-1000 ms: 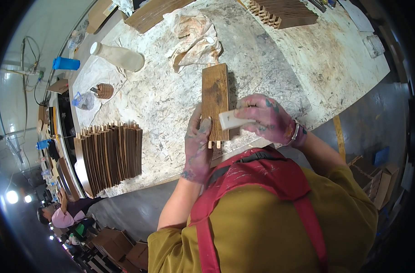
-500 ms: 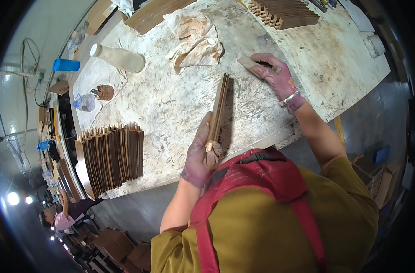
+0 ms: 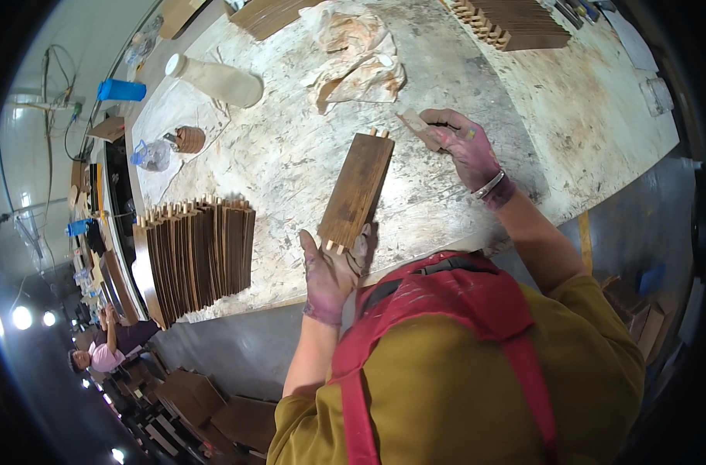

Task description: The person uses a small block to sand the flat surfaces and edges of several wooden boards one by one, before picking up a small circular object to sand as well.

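My left hand [image 3: 328, 279], in a stained pinkish glove, grips the near end of a brown wooden board [image 3: 356, 187]. The board's broad face is turned up, and pale dowels stick out of both short ends. Right of the board, my gloved right hand [image 3: 468, 151] pinches a small flat tan pad [image 3: 415, 128], which looks like a sanding pad. The pad is apart from the board. To the left, a row of similar doweled boards [image 3: 202, 256] stands on edge along the near side of the worktable [image 3: 291, 170].
A crumpled stained cloth [image 3: 361, 58] lies at the far middle. A whitish bottle [image 3: 221, 81], a clear jug [image 3: 151, 155] and a small brown container [image 3: 189, 139] are at the left. More doweled boards [image 3: 516, 23] stand at the far right. Beyond the table's left, a person [image 3: 109, 349] is visible.
My left hand has turned the board from its narrow edge to its broad face. The right hand has moved slightly nearer, still with the pad.
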Demonstrator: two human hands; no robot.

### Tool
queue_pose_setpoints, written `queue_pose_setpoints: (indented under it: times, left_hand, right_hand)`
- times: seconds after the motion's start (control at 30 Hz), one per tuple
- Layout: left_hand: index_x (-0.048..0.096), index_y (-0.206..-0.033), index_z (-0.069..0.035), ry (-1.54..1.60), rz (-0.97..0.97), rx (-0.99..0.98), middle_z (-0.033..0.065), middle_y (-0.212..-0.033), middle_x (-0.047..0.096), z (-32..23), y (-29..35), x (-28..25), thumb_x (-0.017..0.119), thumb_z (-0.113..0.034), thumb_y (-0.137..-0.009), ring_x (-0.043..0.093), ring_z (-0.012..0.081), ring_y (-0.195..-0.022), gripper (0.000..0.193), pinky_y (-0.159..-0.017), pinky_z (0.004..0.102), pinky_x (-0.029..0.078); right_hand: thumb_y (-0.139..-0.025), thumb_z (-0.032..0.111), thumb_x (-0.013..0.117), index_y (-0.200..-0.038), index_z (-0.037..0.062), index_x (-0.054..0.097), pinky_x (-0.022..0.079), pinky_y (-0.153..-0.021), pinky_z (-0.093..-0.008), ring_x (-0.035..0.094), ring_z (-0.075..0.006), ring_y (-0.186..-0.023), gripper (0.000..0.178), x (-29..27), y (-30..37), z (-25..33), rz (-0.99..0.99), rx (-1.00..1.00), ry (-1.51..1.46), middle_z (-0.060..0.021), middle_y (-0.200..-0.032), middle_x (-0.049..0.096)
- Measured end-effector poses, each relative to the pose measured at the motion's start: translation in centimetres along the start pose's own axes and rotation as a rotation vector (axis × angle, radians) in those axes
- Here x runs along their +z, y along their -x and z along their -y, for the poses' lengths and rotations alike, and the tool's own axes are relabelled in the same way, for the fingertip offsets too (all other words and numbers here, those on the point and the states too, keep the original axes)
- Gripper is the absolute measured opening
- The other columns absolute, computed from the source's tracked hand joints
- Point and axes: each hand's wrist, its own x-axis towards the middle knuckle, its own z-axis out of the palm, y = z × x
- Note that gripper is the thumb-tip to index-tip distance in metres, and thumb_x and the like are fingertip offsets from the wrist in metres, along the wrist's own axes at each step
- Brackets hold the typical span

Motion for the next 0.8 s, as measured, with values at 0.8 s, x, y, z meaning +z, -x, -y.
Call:
queue_pose_setpoints:
  times: [0.8]
  left_hand:
    - [0.048, -0.137, 0.006, -0.719, -0.097, 0.377, 0.0193, -0.128, 0.058, 0.7, -1.3, 0.1, 0.055, 0.003, -0.096, 0.062, 0.0273, -0.111, 0.042, -0.095, 0.0417, 0.056]
  right_hand:
    - [-0.094, 0.031, 0.07, -0.126, -0.0063, 0.058, 0.051, -0.094, -0.0283, 0.063, -0.0169, -0.107, 0.051, 0.4, 0.5, 0.8, -0.005, -0.026, 0.096, -0.0101, -0.117, 0.064]
